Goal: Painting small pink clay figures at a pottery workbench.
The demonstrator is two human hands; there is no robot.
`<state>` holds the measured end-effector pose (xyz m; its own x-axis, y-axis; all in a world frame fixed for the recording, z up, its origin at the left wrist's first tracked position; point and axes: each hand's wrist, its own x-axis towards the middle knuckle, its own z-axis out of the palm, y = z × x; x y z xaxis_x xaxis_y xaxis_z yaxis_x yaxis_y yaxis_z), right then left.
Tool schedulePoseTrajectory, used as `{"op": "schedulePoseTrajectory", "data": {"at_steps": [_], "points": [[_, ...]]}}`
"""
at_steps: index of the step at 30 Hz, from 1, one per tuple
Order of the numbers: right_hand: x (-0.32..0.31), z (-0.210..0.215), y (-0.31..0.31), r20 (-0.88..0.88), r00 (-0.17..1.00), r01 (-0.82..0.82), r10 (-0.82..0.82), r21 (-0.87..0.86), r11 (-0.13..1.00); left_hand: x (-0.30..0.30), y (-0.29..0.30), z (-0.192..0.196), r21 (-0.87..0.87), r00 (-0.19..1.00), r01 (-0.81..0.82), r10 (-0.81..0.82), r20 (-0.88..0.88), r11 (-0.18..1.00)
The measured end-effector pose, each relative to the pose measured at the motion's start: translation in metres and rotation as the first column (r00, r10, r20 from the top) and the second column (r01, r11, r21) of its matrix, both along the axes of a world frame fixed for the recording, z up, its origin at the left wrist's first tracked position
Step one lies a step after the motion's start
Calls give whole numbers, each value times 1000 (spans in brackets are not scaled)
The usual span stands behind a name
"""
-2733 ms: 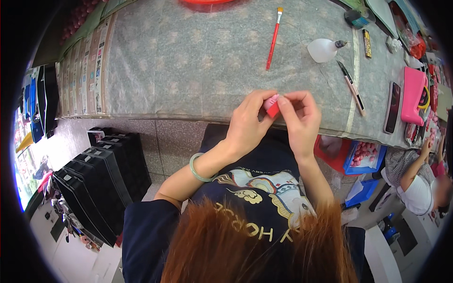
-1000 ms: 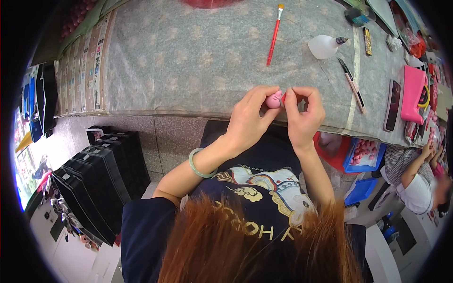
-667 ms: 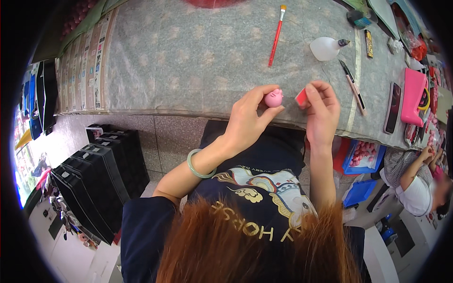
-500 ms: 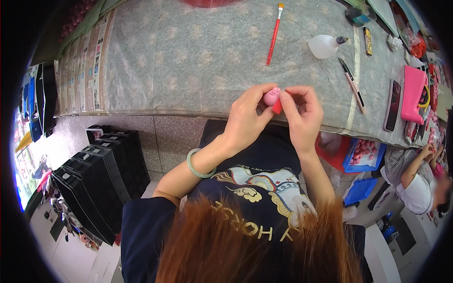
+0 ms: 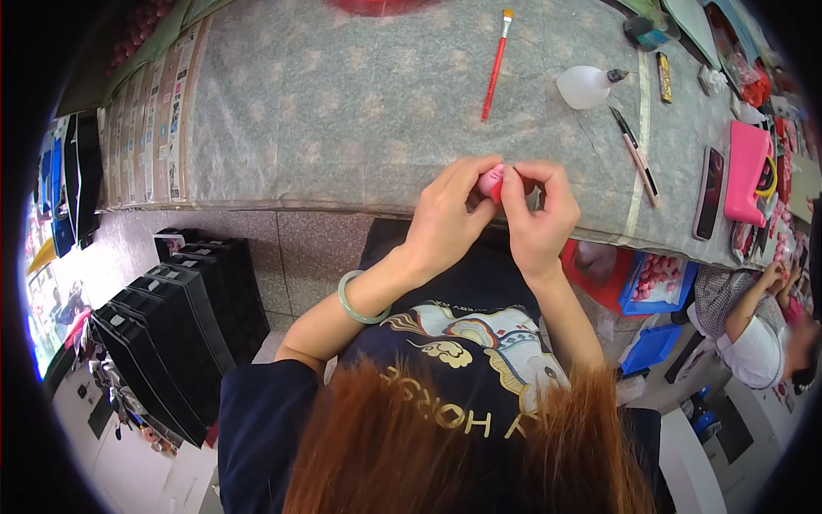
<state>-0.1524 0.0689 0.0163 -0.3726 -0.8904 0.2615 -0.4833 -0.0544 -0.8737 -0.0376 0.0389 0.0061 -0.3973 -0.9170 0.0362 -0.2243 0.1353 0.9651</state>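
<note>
Red piece point(image 5: 496, 194) has returned against the pink ball point(image 5: 489, 181).

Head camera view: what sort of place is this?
Probably a craft workshop: a red-handled brush and a white bottle are on the covered table, and a blue tray holds pink pieces.

Bench point(image 5: 317, 111): broad passage left of the red brush point(image 5: 491, 81).
Red basin point(image 5: 381, 7): obstacle beyond the brush, to its left.
White bottle point(image 5: 584, 87): blocks the brush's right, past a lane.
Slim tool point(image 5: 636, 158): slants farther right of the brush.
Left hand point(image 5: 445, 208), right hand point(image 5: 541, 212): bar the brush's near side.
</note>
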Motion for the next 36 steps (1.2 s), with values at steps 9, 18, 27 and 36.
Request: {"op": "schedulePoseTrajectory", "data": {"at_steps": [9,18,27,36], "points": [[-154,-9,-34,70,884,465,-462,-34,885,6,-4,6,128,998,44,-39,-39,991],[-146,-4,-11,-609,792,212,-34,222,952,8,-7,22,488,943,97,77,-325,867],[-70,35,12,-201,980,52,12,310,949,8,-8,25,549,869,199,112,-481,812],[-22,45,19,-90,964,-223,252,250,942,8,-7,35,569,899,182,98,-427,802]]}}
